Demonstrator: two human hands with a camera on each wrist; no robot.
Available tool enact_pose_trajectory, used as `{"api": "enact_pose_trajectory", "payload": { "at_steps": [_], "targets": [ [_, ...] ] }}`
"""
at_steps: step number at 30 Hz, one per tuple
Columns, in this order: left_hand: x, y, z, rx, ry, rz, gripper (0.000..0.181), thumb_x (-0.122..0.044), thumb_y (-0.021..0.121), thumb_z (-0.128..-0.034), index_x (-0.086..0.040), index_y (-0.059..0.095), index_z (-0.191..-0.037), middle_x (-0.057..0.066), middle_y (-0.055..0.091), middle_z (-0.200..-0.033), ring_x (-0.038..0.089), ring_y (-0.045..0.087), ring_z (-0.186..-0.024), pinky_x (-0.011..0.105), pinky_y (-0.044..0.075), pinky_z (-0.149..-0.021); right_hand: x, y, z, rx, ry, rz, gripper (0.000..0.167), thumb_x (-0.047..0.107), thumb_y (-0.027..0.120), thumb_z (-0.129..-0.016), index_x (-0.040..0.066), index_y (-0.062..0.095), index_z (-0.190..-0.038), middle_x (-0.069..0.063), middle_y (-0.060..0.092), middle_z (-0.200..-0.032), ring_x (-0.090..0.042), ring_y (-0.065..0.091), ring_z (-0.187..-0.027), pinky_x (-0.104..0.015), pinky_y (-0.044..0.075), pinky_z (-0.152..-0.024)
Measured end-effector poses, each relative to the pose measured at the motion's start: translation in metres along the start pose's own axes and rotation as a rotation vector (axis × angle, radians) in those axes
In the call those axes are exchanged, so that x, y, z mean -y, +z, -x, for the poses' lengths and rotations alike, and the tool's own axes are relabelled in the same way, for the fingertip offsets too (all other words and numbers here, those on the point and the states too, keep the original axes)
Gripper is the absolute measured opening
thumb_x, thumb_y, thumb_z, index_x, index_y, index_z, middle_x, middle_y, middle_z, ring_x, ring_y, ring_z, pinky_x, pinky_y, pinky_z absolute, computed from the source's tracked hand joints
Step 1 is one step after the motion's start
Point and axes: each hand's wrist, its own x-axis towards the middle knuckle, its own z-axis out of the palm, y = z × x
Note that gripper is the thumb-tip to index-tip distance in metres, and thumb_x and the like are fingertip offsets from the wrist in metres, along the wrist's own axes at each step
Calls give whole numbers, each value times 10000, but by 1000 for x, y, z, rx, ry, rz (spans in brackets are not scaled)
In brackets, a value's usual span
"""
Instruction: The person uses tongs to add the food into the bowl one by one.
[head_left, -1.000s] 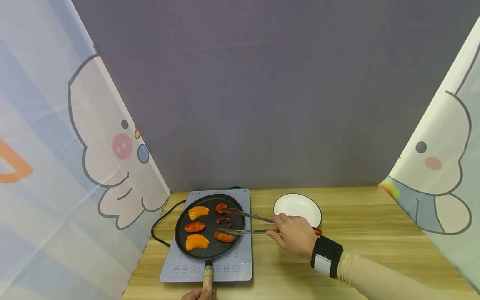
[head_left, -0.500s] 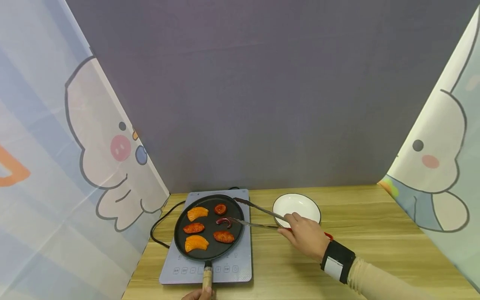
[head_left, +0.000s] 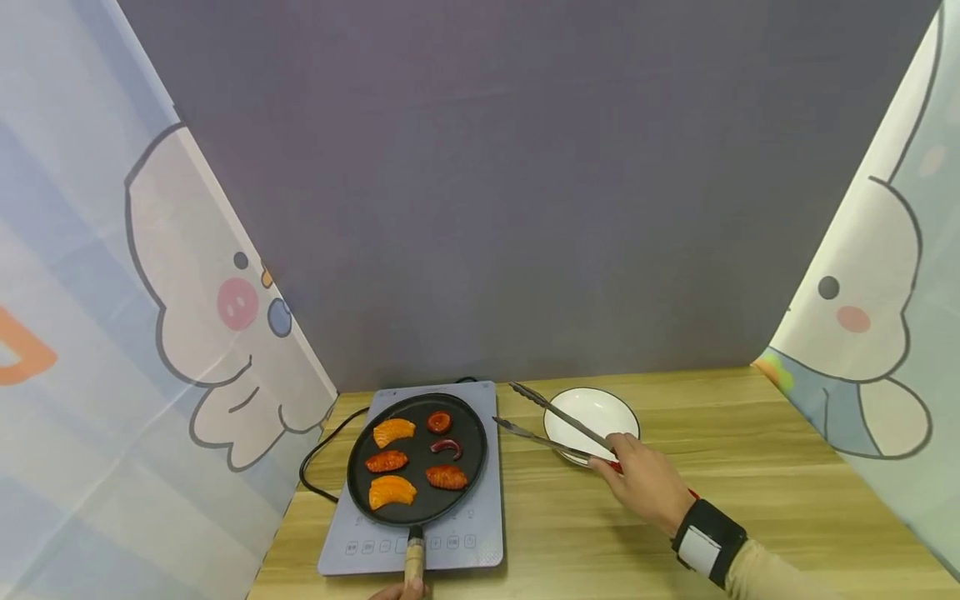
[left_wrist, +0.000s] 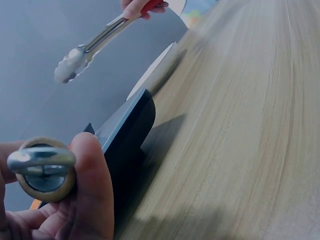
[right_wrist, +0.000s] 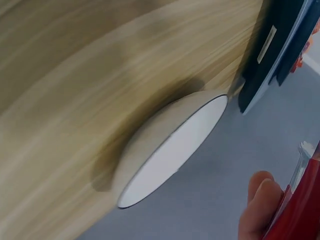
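Note:
My left hand [left_wrist: 92, 185] grips the wooden handle [head_left: 414, 560] of a round black frying pan [head_left: 417, 493] at the bottom of the head view. In the pan lie two orange slices [head_left: 392, 492], two reddish-brown ridged pieces [head_left: 446, 477], a round red piece [head_left: 438, 422] and a dark red curved piece [head_left: 447, 447]. My right hand [head_left: 648, 483] holds metal tongs [head_left: 551, 446] with red grips. Their arms are spread apart with nothing between them, over the gap between the pan and a white plate [head_left: 600, 410], partly across the plate.
The pan stands on a grey induction cooker [head_left: 483, 533], its black cable [head_left: 315, 454] running along the left. A wooden table [head_left: 570, 542] carries everything. A grey backdrop [head_left: 487, 208] rises behind, with cartoon-printed panels [head_left: 225, 375] on both sides.
My right hand has drawn the tongs rightward and away from the pan, from around the pieces on its right side to beside the plate. The left hand still holds the handle.

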Motion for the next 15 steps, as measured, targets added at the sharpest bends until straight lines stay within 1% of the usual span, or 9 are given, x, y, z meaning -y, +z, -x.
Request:
{"api": "enact_pose_trajectory", "payload": {
  "at_steps": [3,6,10,12,13,14,15],
  "targets": [
    [1,0,-1,19,12,2,553,-522,521,-936,12,632,-1029,84,655,-750,224,636,-655,396,515,-536,-6,0,5,-13,30,-9,411,400,692,-869,31,615,-1032,-50,615,-873,-108,508,-623,-329,431,-531],
    [0,0,0,15,8,-6,555,-529,512,-938,7,631,-1019,76,649,-744,216,630,-650,390,512,-534,-11,1,9,-20,57,-23,412,420,681,-873,41,614,-1023,-31,604,-844,-107,515,-619,-338,427,-521],
    [-2,3,3,-42,31,-53,535,-507,507,-950,9,644,-978,69,641,-723,216,619,-633,386,506,-523,-18,2,15,-25,83,-37,422,431,670,-879,35,617,-1013,-18,590,-816,-111,542,-645,-350,448,-543],
    [-1,3,3,-36,38,-50,518,-490,504,-958,10,638,-977,67,639,-727,215,618,-636,385,506,-522,-22,2,18,-30,90,-42,406,409,678,-879,27,617,-1002,-17,582,-805,-111,535,-637,-344,447,-544],
    [1,2,2,-19,45,-32,506,-474,498,-967,14,630,-980,70,639,-733,217,619,-643,384,508,-525,-23,3,19,-38,92,-41,390,390,689,-875,27,617,-997,-10,574,-790,-108,526,-627,-338,442,-538],
    [4,0,-1,14,49,2,490,-455,493,-976,16,625,-983,73,639,-739,217,622,-651,381,512,-531,-25,3,21,-45,94,-38,381,378,698,-871,29,615,-999,-5,571,-784,-102,522,-621,-331,437,-529],
    [9,-3,-5,74,51,44,473,-434,479,-988,18,619,-989,72,639,-750,214,624,-665,373,516,-542,-26,3,22,-52,95,-37,372,366,707,-866,32,615,-1001,6,558,-769,-99,512,-608,-325,426,-516]
  ]
}}
